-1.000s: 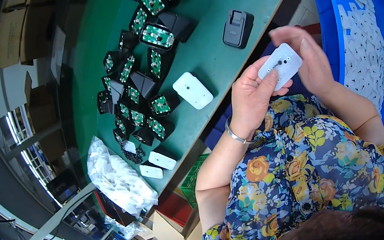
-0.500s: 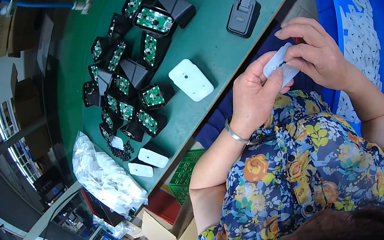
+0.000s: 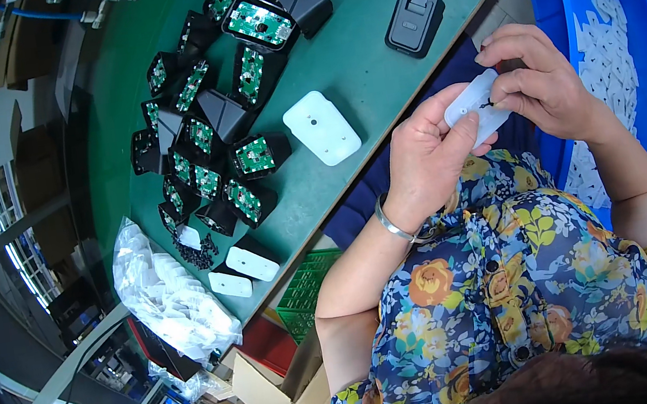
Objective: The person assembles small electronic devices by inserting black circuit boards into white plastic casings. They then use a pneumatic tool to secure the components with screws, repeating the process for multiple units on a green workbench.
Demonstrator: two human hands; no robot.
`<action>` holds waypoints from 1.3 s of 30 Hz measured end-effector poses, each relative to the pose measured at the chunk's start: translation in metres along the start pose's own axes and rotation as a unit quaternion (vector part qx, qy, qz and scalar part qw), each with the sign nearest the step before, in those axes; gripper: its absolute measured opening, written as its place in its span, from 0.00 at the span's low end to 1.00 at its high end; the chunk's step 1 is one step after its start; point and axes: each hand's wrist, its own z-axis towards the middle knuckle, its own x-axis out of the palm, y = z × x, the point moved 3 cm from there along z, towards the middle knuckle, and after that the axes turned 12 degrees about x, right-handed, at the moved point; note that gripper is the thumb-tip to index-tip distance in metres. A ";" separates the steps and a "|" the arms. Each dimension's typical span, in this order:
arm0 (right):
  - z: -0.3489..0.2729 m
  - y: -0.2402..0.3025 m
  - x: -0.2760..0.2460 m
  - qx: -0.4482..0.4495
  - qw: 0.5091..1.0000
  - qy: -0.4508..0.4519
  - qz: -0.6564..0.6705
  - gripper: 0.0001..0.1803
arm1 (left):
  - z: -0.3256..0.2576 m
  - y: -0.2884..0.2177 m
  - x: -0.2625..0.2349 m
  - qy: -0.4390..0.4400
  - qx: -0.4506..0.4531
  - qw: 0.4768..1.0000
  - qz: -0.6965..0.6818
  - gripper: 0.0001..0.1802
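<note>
Both hands up off the green tabletop (image 3: 369,55), working over the lap just past its near edge, beside the blue bin (image 3: 554,21).

L hand (image 3: 425,159): thumb on top, fingers curled under, clamped on the left end of a small white plastic cover (image 3: 477,106). R hand (image 3: 542,80): fingertips pinched together at the cover's right part, where a small dark mark or hole shows; whether something tiny sits between those fingertips, can't tell. Cover held roughly flat, face up, touching both hands, not touching the table.

Around: a second white cover (image 3: 321,128) lies alone mid-table, near the edge by the L hand. Black housing (image 3: 414,20) w/ a latch-like recess further in, near the bin-side edge. Far side of the table: cluster of black shells w/ green circuit boards (image 3: 207,136). Two more white covers (image 3: 242,271) at the table's left corner, next to a clear bag of white parts (image 3: 167,294). Bin holds white flat pieces (image 3: 611,71).

Judgement on doing it well: looks like a fit/seat step at that dark spot. L grip should stay firm and low on the cover's end so it doesn't twist; R pinch wants a light, square approach, no levering on thin plastic. Keep the piece over the lap or table edge so a dropped bit is catchable.
</note>
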 end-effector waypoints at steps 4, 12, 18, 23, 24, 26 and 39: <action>0.002 0.001 -0.001 -0.018 1.000 0.012 0.001 0.09 | 0.000 0.001 -0.002 0.005 -0.013 1.000 -0.005 0.17; 0.014 0.012 -0.007 -0.107 0.992 0.049 -0.044 0.09 | 0.000 0.009 -0.004 -0.012 0.032 0.999 0.000 0.17; 0.015 0.019 -0.005 -0.131 0.989 0.034 -0.059 0.10 | 0.000 0.011 -0.004 -0.050 0.054 0.997 0.027 0.16; 0.014 0.016 -0.003 -0.111 0.991 0.060 -0.046 0.12 | 0.000 0.016 -0.006 -0.058 0.070 0.995 0.049 0.15; 0.011 0.009 -0.003 -0.096 0.992 0.080 -0.033 0.15 | -0.001 0.015 -0.005 -0.064 0.069 0.995 0.044 0.15; 0.001 -0.004 -0.004 0.018 0.986 0.058 0.155 0.24 | 0.000 0.013 -0.004 -0.071 0.073 0.995 0.020 0.15; 0.001 0.000 0.061 0.164 0.545 -0.137 0.811 0.25 | 0.018 0.001 0.019 -0.021 0.096 0.994 -0.041 0.19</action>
